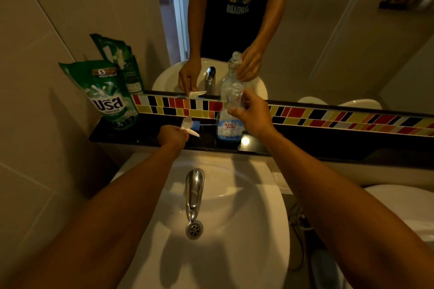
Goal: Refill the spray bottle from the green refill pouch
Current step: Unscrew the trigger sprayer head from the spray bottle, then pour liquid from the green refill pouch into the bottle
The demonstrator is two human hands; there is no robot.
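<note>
A clear spray bottle [231, 122] with a blue label stands upright on the black ledge behind the sink, its neck open and no top on it. My right hand [254, 114] grips the bottle's neck. The white and blue spray head [190, 125] lies on the ledge to the left of the bottle, and my left hand [173, 136] holds it by the trigger end. The green refill pouch [105, 94] leans upright against the wall at the ledge's far left, apart from both hands.
A white sink [246, 195] with a chrome tap [193, 190] and drain lies below the ledge. A mirror [328, 30] rises above a strip of coloured tiles [328, 118]. A white toilet lid [404, 204] sits at the right.
</note>
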